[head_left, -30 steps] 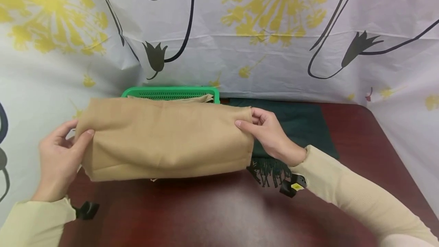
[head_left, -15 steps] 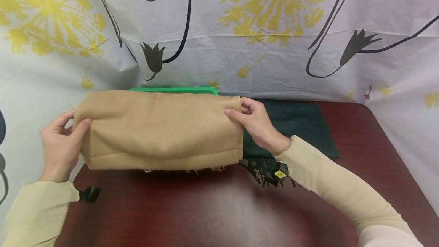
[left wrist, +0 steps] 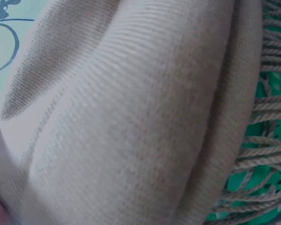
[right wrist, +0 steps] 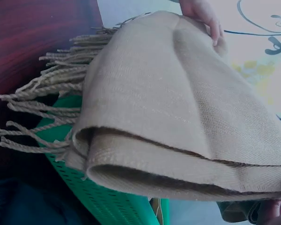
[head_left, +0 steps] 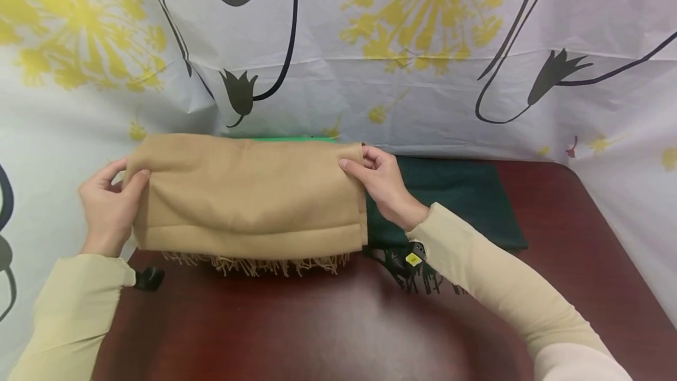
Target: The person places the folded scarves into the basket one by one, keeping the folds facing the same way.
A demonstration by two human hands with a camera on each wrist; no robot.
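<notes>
A tan scarf (head_left: pixel 248 193), folded in layers, is stretched between my two hands. My left hand (head_left: pixel 108 210) pinches its left edge, thumb on the near face. At the opposite edge my right hand (head_left: pixel 383 184) pinches it the same way. Twisted fringe (head_left: pixel 254 264) hangs out below the near fold. Beneath the scarf is a green perforated basket (right wrist: pixel 107 197), mostly hidden in the head view, where only a strip of its far rim shows. The right wrist view shows the open folded layers at the scarf's end.
A folded dark green scarf (head_left: pixel 449 199) with dark fringe lies on the reddish-brown table (head_left: pixel 296 322), right of the basket and partly behind my right arm. A white patterned curtain (head_left: pixel 328 34) hangs along the back and sides.
Both hands have carried the tan scarf slightly up and back in the head view. The right hand has also shifted left. More fringe shows below, and more of the basket rim is covered.
</notes>
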